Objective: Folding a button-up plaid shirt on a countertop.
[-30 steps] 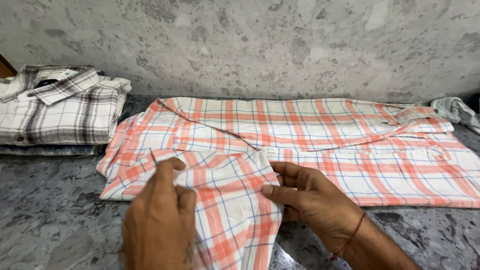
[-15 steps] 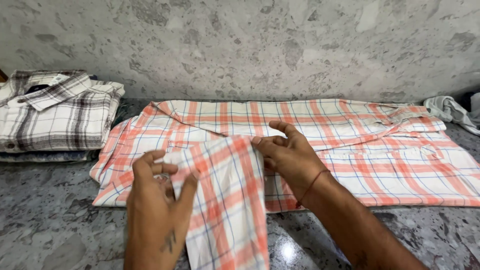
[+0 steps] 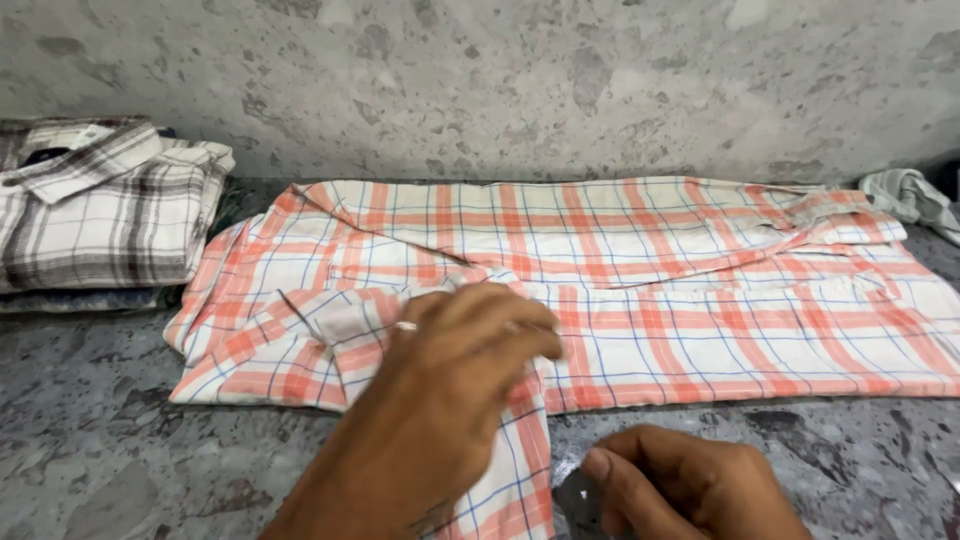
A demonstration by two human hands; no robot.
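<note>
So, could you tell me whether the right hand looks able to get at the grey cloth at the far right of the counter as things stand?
Probably yes. The right hand rests loosely curled and empty on the counter; only the flat orange plaid shirt lies between it and the grey cloth, with nothing standing in the way.

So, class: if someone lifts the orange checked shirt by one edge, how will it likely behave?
The orange checked shirt would probably go floppy: its sleeve drapes limply over the counter edge under the left hand. It likely weighs little, being thin, creased cloth. It probably won't slide far when pushed but bunch up, as the folds near the collar suggest.
</note>
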